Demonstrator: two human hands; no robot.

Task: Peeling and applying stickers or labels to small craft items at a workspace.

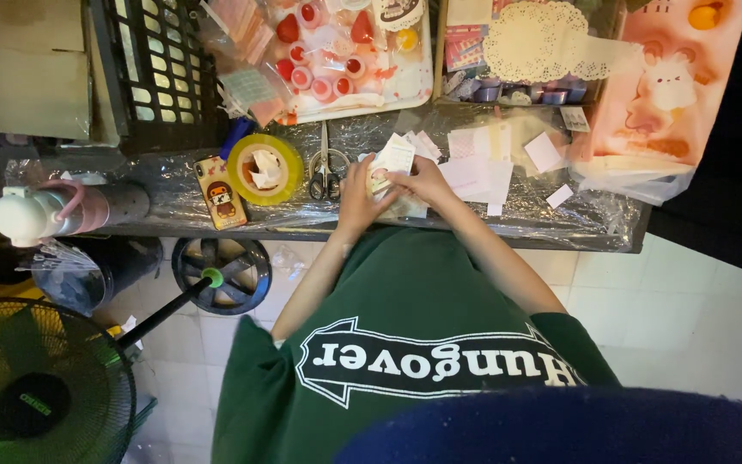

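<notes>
**Operator:** Scanning from the left along the plastic-covered table (560, 225): white-capped bottle (27, 215) lying on its side, phone (219, 191) in a cartoon case, yellow tape roll (265, 168), scissors (326, 167). Location of the work piece?

**Checker:** Just right of the scissors. Small white card (392, 159), lifted slightly above the table near its front edge, between left hand (358, 193) and right hand (427, 180).

**Operator:** Grip state?

**Checker:** Both hands closed on the card. Left fingers pinching the lower left side, right fingers meeting it from the lower right (exact contact of the right fingertips hard to make out at this size).

**Operator:** Recommended handling, as a judgement?

**Checker:** Pinch at the edges only, light pressure, to avoid creasing. Support with one hand while the other works the near end. Hold low over the table, away from the scissor blades and from the loose paper slips (483, 167) on the right, so nothing gets mixed in.

**Operator:** Orientation?

**Checker:** Long axis running away from the body, leaning slightly rightward. Far end pointing toward the trays at the back; near end buried between the fingers. Broad face turned up toward the camera. Further right: pink bag (663, 94), well apart from both hands.
</notes>
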